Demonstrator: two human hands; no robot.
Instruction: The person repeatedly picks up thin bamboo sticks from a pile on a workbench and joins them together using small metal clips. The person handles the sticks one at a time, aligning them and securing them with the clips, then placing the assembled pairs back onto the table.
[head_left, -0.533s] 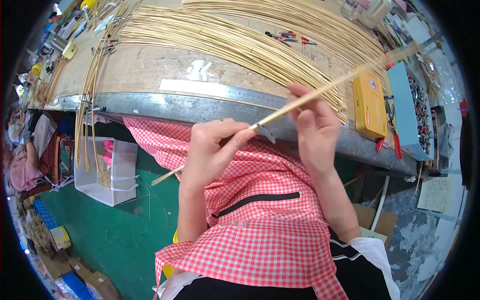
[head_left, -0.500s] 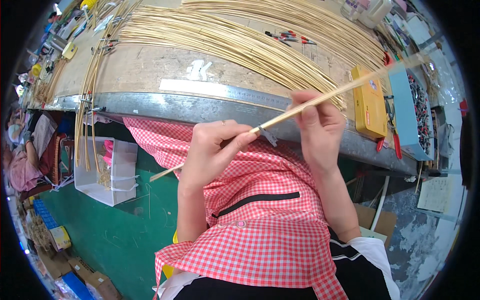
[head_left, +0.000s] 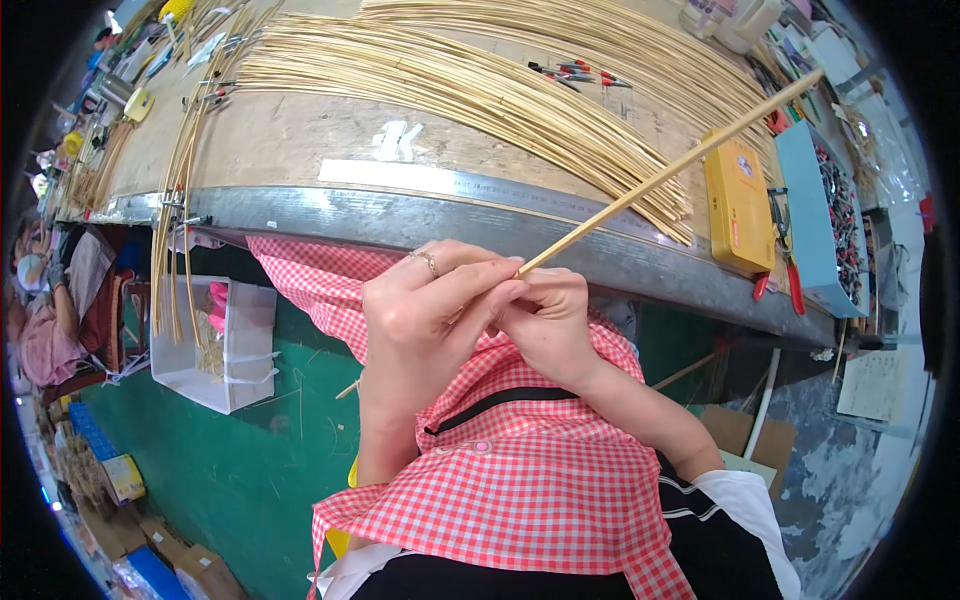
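Observation:
A long, thin, pale bamboo stick [head_left: 670, 177] slants from my fingertips up to the right, over the table's edge. Its lower end comes out beyond my left wrist. With thumb and forefinger pinched together, my left hand [head_left: 415, 310], a ring on one finger, grips the stick in front of my apron. Pressed close against those fingertips is my right hand [head_left: 550, 330], its fingers closed round the stick at the same spot. The fingers cover that spot, so any small dark piece there is hidden.
Bundles of long bamboo sticks [head_left: 450, 85] lie across the wooden table [head_left: 260, 130]. Along its front edge lies a steel ruler [head_left: 480, 188]. A yellow box [head_left: 735, 205], red-handled pliers [head_left: 790, 265] and a blue box of small clips [head_left: 805, 215] stand right. Below left is a white bin [head_left: 245, 330].
My right hand has come down and left from along the stick to meet my left fingertips. The dark piece hanging from the stick is now out of sight behind the hands.

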